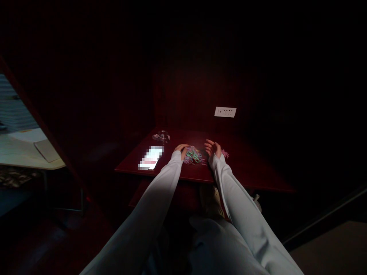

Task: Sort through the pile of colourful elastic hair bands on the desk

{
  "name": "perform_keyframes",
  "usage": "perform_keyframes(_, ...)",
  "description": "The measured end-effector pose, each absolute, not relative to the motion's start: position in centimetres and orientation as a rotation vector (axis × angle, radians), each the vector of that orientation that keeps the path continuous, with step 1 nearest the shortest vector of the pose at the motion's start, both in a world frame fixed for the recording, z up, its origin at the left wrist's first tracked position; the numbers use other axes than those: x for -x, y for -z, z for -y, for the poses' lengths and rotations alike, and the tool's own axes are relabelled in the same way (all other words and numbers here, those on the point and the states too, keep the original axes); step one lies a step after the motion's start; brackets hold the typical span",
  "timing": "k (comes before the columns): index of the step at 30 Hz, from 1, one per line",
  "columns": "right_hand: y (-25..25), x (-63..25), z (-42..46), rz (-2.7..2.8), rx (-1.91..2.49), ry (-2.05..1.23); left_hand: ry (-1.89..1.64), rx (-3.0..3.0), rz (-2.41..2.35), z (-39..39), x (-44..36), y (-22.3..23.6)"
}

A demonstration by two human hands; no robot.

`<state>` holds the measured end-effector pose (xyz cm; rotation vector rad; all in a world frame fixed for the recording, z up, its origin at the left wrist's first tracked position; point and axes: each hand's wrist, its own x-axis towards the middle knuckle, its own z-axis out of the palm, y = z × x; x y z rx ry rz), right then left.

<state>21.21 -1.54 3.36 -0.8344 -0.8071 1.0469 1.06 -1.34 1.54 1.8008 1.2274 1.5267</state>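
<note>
Green and purple loops [192, 156] lie mixed on a dark red table [246, 156] between your left hand [181, 149], poised at their edge, its grip impossible to tell, and your right hand [213, 149], fingers loosely open; only a small pink cluster [225, 153] sits apart, just beyond.

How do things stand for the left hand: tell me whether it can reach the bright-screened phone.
Probably yes: the phone lies to the left of the left hand, and only bare tabletop shows between them. The hand would just have to leave the colourful pile.
</note>
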Motion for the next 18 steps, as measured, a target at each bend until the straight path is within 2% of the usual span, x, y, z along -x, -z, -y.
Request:
perform_keyframes(6, -3.2, -21.4, 2.2, 0.762, 0.881, -1.010, -1.408, -1.909, -1.344, 1.8, -1.3, -1.5)
perform_keyframes(15, -2.3, -20.4, 1.9, 1.092, 1.073, -0.964, -1.110, -2.223, -1.294, 2.3, -2.0, -0.2)
perform_keyframes(18, -2.0, -20.3, 2.0, 1.211, 1.111, -0.847, -1.051, -2.259, -1.262, 2.1, -1.9, 0.1)
